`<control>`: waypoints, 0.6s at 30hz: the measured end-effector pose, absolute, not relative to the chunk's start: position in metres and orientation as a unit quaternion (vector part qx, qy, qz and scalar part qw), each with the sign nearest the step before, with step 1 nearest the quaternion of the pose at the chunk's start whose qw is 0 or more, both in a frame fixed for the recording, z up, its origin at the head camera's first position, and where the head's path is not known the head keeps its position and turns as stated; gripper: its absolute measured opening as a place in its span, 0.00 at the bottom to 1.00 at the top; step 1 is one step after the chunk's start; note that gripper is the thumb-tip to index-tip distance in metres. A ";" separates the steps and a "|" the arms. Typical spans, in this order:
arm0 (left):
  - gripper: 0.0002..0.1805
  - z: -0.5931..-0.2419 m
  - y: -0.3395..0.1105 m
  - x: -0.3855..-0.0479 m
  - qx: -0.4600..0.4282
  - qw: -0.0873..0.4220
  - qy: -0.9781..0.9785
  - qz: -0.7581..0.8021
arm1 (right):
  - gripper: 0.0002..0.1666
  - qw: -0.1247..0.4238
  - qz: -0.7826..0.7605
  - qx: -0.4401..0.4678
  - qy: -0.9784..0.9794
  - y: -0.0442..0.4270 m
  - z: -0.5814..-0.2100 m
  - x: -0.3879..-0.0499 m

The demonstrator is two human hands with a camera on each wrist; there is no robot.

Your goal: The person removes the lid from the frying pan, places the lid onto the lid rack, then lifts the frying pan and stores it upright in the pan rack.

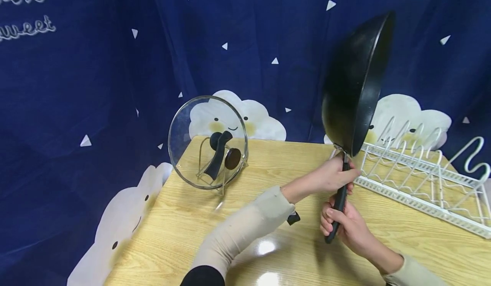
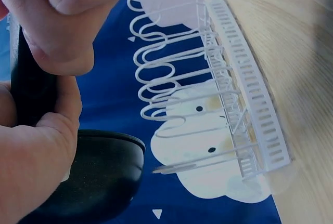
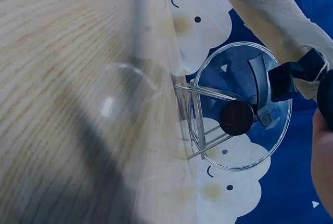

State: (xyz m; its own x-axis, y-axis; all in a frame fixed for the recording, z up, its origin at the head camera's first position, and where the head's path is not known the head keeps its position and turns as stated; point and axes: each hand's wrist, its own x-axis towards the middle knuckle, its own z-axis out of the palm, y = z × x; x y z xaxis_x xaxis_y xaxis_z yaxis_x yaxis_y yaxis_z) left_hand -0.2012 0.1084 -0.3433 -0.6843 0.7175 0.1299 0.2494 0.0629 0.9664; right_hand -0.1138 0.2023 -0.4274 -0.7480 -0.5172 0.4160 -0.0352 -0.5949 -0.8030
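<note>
A deep black frying pan [image 1: 350, 85] is held on edge above the table, its handle [image 1: 340, 203] pointing down. My left hand [image 1: 338, 176] grips the handle close to the pan's body. Lower down, the right hand [image 1: 347, 226] wraps its fingers and thumb round the handle near its end. In the left wrist view, both hands overlap on the handle and the pan [image 2: 104, 177] shows partly behind them. Only a sliver of the right hand [image 3: 322, 167] appears at the edge of the right wrist view.
Right of the pan stands a white wire dish rack [image 1: 422, 179] with upright dividers. At the table's back left, a glass lid [image 1: 188, 166] with a black handle leans upright in a small metal stand [image 1: 223, 183]. A blue curtain [image 1: 249, 30] hangs behind the wooden table [image 1: 172, 235].
</note>
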 end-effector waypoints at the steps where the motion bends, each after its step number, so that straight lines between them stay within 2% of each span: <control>1: 0.07 -0.343 0.110 -0.201 0.346 0.195 0.706 0.586 | 0.16 0.145 -0.834 -0.332 0.416 0.203 -0.428 -0.114; 11: 0.08 -0.342 0.127 -0.198 0.343 0.160 0.756 0.534 | 0.17 0.153 -0.846 -0.384 0.337 0.210 -0.432 -0.115; 18: 0.08 -0.350 0.132 -0.203 0.354 0.195 0.728 0.554 | 0.18 0.145 -0.852 -0.388 0.321 0.214 -0.438 -0.114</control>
State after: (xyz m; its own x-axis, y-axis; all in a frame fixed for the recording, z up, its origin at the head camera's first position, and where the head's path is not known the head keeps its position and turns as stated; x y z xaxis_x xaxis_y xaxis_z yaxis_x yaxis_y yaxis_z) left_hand -0.2025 0.1320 -0.3504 -0.6731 0.7315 0.1088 0.2997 0.1353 0.9444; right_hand -0.1140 0.2139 -0.4375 -0.6573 -0.4963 0.5671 -0.0005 -0.7522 -0.6589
